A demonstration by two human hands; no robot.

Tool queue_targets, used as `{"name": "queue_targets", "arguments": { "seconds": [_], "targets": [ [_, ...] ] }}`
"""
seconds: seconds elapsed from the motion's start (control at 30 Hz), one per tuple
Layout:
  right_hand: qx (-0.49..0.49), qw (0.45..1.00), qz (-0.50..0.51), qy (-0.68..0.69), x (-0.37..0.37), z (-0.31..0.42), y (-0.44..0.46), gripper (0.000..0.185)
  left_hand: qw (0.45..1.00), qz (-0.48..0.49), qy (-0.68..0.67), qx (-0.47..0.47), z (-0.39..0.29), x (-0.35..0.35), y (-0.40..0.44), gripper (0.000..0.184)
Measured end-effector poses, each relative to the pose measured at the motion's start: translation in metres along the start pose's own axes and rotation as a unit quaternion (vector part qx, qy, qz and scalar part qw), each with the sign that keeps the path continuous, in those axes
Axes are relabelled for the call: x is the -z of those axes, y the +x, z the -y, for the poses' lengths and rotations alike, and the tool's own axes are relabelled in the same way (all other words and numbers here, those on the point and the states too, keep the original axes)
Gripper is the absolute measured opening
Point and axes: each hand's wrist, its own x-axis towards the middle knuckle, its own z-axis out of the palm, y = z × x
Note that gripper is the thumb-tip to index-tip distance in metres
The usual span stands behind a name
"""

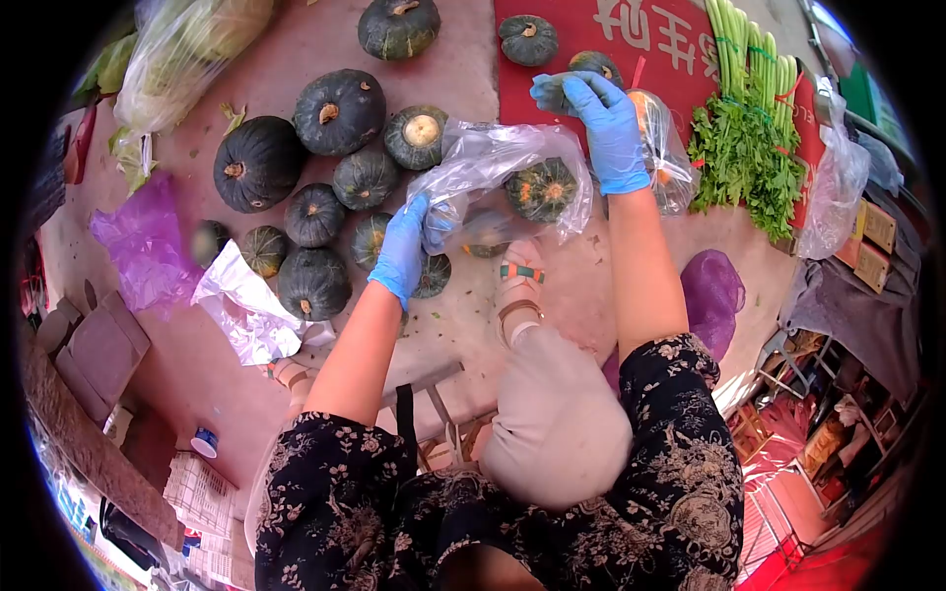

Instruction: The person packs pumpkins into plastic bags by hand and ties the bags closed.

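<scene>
Head: clear bag [485, 158] between hands [401, 252] [613, 138]

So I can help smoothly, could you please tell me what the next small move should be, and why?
I would probably lower the right hand to the loose end of the clear bag: only the left hand appears to grip it, and its far end spreads across a green squash, though I cannot tell whether around or over it.

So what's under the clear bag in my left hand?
Through the clear bag, an orange-patched pumpkin shows, and part of another pumpkin lower down. Your left hand and the folds hide the rest.
</scene>
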Motion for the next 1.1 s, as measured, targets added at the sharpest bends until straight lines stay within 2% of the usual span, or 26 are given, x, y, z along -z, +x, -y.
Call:
{"name": "queue_targets", "arguments": {
  "seconds": [0.03,0.13,0.17,0.23,0.33,0.43,0.47,0.57,0.67,0.77,0.8,0.9,1.0,1.1],
  "targets": [
    [-0.024,0.999,0.017,0.035,0.008,0.002,-0.016,0.027,1.000,0.010,0.015,0.007,0.000,0.001,0.003,0.035],
    [-0.146,0.976,0.142,-0.074,0.036,-0.020,-0.056,0.028,0.999,0.023,0.042,0.020,0.003,-0.001,0.013,0.038],
    [-0.148,0.967,0.158,-0.138,0.033,-0.026,-0.067,0.027,0.999,0.016,0.040,0.019,0.002,-0.005,0.014,0.037],
    [-0.101,0.898,0.097,-0.416,0.053,-0.083,-0.085,0.041,0.999,0.004,0.036,0.016,0.002,-0.014,0.018,0.035],
    [0.034,0.843,-0.006,-0.537,0.060,-0.123,-0.092,0.065,0.999,-0.018,0.033,0.038,0.002,-0.023,0.017,0.030],
    [-0.031,0.765,0.011,-0.644,0.056,-0.135,-0.088,0.084,0.997,-0.021,0.056,0.050,0.005,-0.023,0.022,0.031],
    [-0.027,0.736,0.014,-0.677,0.055,-0.141,-0.089,0.086,0.997,-0.018,0.060,0.052,0.007,-0.023,0.023,0.031],
    [0.013,0.740,0.041,-0.672,0.052,-0.140,-0.091,0.082,0.998,-0.022,0.042,0.033,0.009,-0.028,0.025,0.032],
    [0.108,0.716,0.018,-0.689,0.045,-0.157,-0.110,0.061,0.999,-0.018,-0.002,0.030,0.009,-0.034,0.026,0.030],
    [0.243,0.728,0.057,-0.639,0.064,-0.179,-0.125,0.040,1.000,-0.019,0.009,0.004,0.006,-0.043,0.022,0.030],
    [0.254,0.762,0.043,-0.594,0.062,-0.176,-0.128,0.023,1.000,-0.016,0.005,0.002,0.007,-0.041,0.024,0.030],
    [0.177,0.838,-0.010,-0.516,0.069,-0.179,-0.137,0.022,1.000,-0.008,-0.002,0.001,0.012,-0.039,0.028,0.031],
    [0.087,0.907,-0.110,-0.398,0.068,-0.178,-0.133,0.040,1.000,-0.015,0.011,0.014,0.012,-0.040,0.024,0.031],
    [0.134,0.827,-0.107,-0.535,0.055,-0.161,-0.117,0.079,0.999,-0.026,0.015,0.023,0.014,-0.044,0.021,0.031]
  ]
}}
